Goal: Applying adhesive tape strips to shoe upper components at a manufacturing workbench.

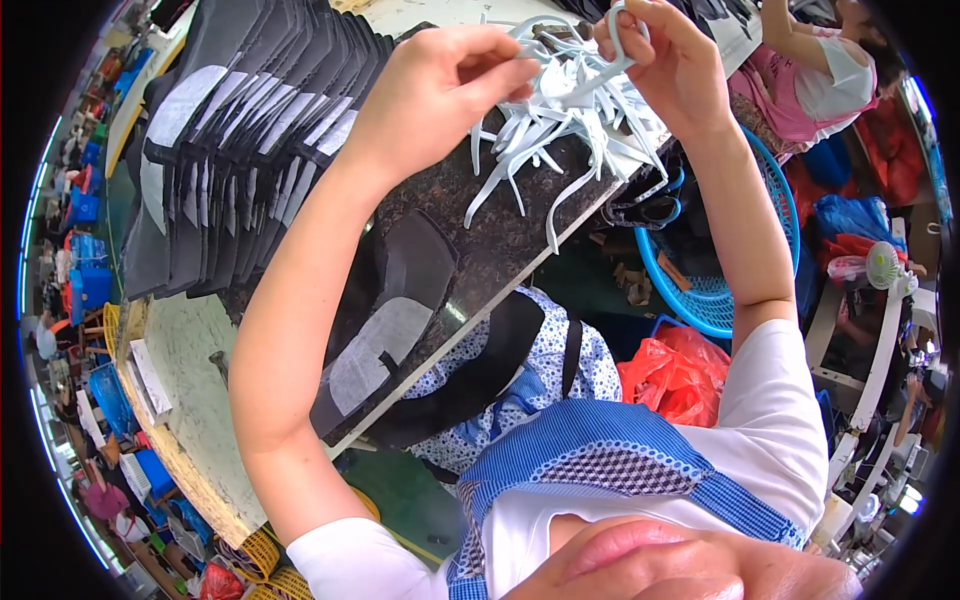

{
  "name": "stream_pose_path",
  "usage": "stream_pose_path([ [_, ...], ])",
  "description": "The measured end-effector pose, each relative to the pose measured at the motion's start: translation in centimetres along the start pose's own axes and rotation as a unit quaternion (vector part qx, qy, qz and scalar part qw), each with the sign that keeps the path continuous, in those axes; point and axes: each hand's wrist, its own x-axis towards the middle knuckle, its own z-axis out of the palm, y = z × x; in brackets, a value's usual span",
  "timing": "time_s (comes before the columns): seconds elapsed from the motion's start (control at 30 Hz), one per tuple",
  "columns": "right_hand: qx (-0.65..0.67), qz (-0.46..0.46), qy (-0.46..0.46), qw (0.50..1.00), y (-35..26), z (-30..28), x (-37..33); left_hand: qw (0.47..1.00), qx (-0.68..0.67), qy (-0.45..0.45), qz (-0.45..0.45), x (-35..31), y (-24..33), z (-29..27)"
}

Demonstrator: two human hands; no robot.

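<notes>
Above a tangled pile of pale bluish-white strips (pixel 590 125), both my hands are raised. My right hand (pixel 680 70) pinches one narrow white strip (pixel 617 40), which curves down from its fingertips toward the pile. My left hand (pixel 430 95) is at the pile's left side, thumb and fingers drawn together at white strip material; the exact grip is partly hidden. Below my left forearm, a curved black cut piece (pixel 418 255) with a light grey patch (pixel 380 350) lies along the table edge.
Stacks of black cut pieces (pixel 200 215) with grey patches stand at the left. The dark tabletop (pixel 440 190) ends in a diagonal edge. Beyond it are a blue basket (pixel 715 310) and a red plastic bag (pixel 675 375). Another person in pink (pixel 785 95) sits at the upper right.
</notes>
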Motion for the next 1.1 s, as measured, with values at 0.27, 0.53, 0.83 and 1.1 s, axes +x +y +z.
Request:
stream_pose_path([
  [0.27, 0.099, 0.004, -0.041, 0.994, 1.2, 1.4, 0.2, 0.999, 0.001, -0.033, 0.001, -2.0, 0.0, 1.5],
  [0.53, 0.165, 0.049, -0.031, 0.985, 2.6, 3.4, -0.3, 0.961, -0.25, -0.011, -0.117, -2.1, 1.0, 2.7],
  [0.83, 0.23, 0.041, -0.01, 0.972, 3.2, 4.5, -0.7, 0.961, -0.216, -0.057, -0.162, -3.8, 0.0, 1.4],
  [1.1, 0.158, 0.06, -0.059, 0.984, 3.8, 4.1, -0.9, 0.954, -0.291, 0.004, -0.072, -3.0, -0.5, 1.0],
])
